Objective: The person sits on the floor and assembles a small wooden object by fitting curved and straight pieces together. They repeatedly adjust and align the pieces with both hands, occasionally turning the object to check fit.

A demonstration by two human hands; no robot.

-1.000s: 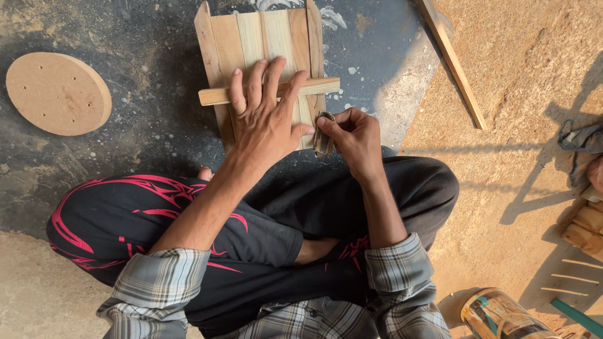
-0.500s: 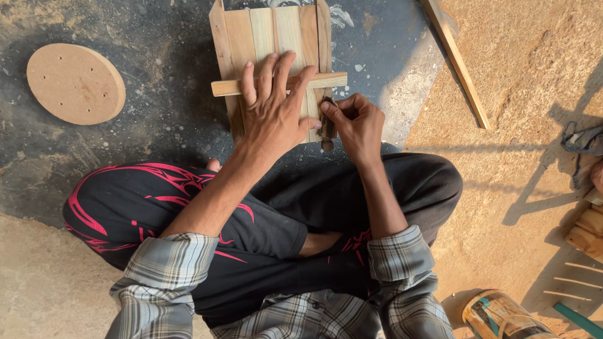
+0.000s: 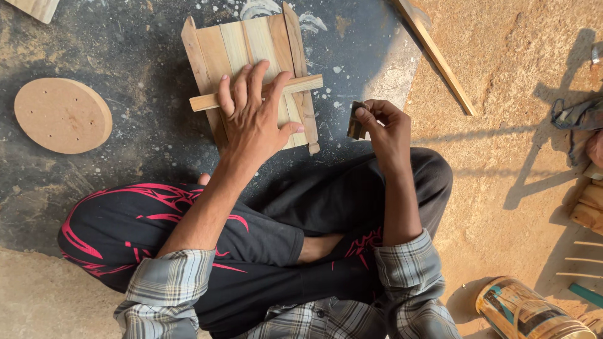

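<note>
A panel of several pale wooden slats point(image 3: 245, 44) lies on the dark floor in front of my crossed legs. A thin wooden cross strip point(image 3: 301, 85) lies across the slats. My left hand point(image 3: 254, 119) presses flat on the strip and slats, fingers spread. My right hand point(image 3: 383, 129) is just right of the panel, off the wood, pinching a small dark piece point(image 3: 355, 125) between thumb and fingers. What the piece is cannot be made out.
A round wooden disc point(image 3: 63, 115) with small holes lies at the left. A long wooden stick point(image 3: 440, 59) lies at the upper right on sandy ground. A cylindrical can point(image 3: 527, 311) sits at the lower right, wooden pieces point(image 3: 587, 207) at the right edge.
My right hand has drawn back from the panel's right edge to a spot beside it, still holding the small dark piece. My left hand stays pressed on the strip.
</note>
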